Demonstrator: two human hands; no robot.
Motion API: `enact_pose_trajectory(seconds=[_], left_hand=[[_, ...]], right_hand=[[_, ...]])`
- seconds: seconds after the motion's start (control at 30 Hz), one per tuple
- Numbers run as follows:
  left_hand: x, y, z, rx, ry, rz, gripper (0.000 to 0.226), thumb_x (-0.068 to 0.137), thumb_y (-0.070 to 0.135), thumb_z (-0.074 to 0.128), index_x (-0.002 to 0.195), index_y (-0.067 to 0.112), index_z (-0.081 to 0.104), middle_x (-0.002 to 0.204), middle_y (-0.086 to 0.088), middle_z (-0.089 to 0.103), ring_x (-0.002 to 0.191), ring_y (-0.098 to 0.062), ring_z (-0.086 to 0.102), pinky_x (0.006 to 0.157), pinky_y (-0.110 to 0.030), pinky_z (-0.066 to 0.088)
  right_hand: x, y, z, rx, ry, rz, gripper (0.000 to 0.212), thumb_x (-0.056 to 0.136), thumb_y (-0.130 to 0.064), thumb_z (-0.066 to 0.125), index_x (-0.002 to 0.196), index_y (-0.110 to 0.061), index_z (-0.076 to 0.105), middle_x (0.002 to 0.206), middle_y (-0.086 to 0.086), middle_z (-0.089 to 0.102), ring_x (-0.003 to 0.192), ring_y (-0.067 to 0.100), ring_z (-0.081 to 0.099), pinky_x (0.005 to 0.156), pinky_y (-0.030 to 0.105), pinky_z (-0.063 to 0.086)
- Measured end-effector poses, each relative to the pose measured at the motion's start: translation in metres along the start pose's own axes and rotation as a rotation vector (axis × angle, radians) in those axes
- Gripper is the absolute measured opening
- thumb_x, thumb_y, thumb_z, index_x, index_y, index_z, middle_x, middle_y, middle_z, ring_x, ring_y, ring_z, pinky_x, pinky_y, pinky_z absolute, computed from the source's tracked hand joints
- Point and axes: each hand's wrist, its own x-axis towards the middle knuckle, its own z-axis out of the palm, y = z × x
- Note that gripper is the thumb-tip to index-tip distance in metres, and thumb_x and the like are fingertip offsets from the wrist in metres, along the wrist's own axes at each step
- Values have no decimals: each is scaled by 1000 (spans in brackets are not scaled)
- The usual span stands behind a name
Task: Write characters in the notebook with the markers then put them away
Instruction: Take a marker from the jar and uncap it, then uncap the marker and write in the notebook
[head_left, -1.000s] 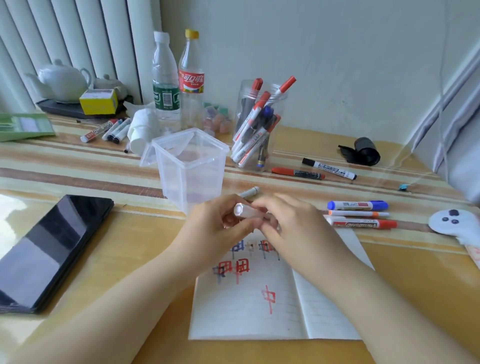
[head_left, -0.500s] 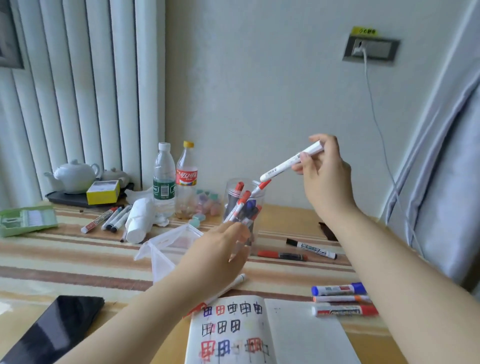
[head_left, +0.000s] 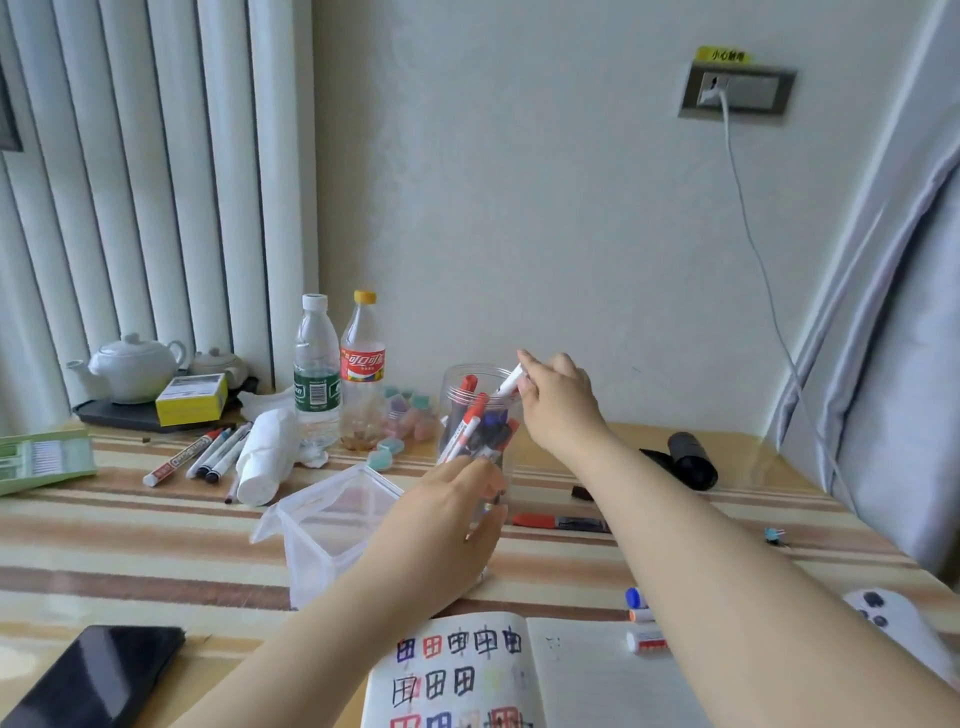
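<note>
My right hand (head_left: 556, 400) pinches a white marker (head_left: 510, 383) and holds its lower end inside the mouth of a clear round jar (head_left: 457, 379) full of red and blue markers. My left hand (head_left: 452, 519) wraps around the jar's lower front. The open notebook (head_left: 587, 675) lies at the bottom centre with rows of red, blue and black characters on its left page. A red marker (head_left: 558, 522) lies on the table right of the jar; three more marker ends (head_left: 644, 626) show beside my right forearm.
A clear square tub (head_left: 322, 525) stands left of the jar. Two bottles (head_left: 337, 374), a tissue roll (head_left: 265, 457), loose markers (head_left: 200, 454), a teapot tray (head_left: 130, 369) and a green case (head_left: 41, 460) sit behind. A black phone (head_left: 93, 675) lies bottom left, a white device (head_left: 893, 618) at right.
My right hand came down from high in the air and lowered the white marker into the jar. My left hand moved forward and took hold of the jar.
</note>
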Motion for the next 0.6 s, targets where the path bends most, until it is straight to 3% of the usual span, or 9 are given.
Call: enact_pose_trajectory(seconds=[0.07, 0.17, 0.27, 0.37, 0.47, 0.6], left_hand=[[4, 4, 5, -9, 17, 19, 17, 92, 23, 49, 107, 18, 54, 101, 9, 52, 91, -11, 53, 72, -21, 44], [3, 10, 15, -32, 27, 49, 15, 91, 22, 51, 105, 18, 56, 94, 14, 49, 81, -6, 49, 62, -12, 36], [-9, 11, 31, -58, -16, 47, 18, 91, 26, 51, 108, 22, 54, 99, 15, 51, 92, -5, 52, 71, -13, 39], [-20, 7, 48, -81, -61, 4, 16, 91, 25, 52, 107, 22, 53, 97, 17, 48, 92, -7, 53, 73, -18, 41], [-27, -1, 62, -99, -82, -61, 15, 90, 22, 53, 105, 20, 54, 96, 15, 50, 88, -10, 55, 74, -24, 45], [-36, -9, 73, -108, -80, -84, 13, 89, 21, 53, 102, 19, 55, 94, 15, 50, 85, -9, 53, 73, -26, 48]], right_hand=[[-1, 6, -11, -141, -105, -15, 49, 102, -31, 25, 149, -28, 14, 134, 8, 35, 124, 26, 33, 100, 37, 34], [-10, 24, -31, -60, -184, -43, 55, 101, -35, 28, 149, -34, 2, 134, 7, 32, 125, 24, 34, 98, 37, 32], [-27, 64, -41, 10, -74, 26, 46, 99, -27, 39, 144, -25, 30, 130, 6, 40, 113, 21, 48, 87, 27, 36], [-51, 112, -23, -124, -259, 118, 30, 96, -21, 49, 125, -21, 56, 132, 4, 48, 106, 17, 55, 92, 29, 43], [-71, 127, 8, -120, -460, 129, 37, 97, -19, 49, 134, -23, 50, 141, 3, 45, 125, 20, 47, 104, 32, 37], [-68, 119, 54, -233, -438, -34, 44, 99, -16, 42, 142, -23, 38, 148, 2, 37, 138, 23, 27, 112, 35, 25]])
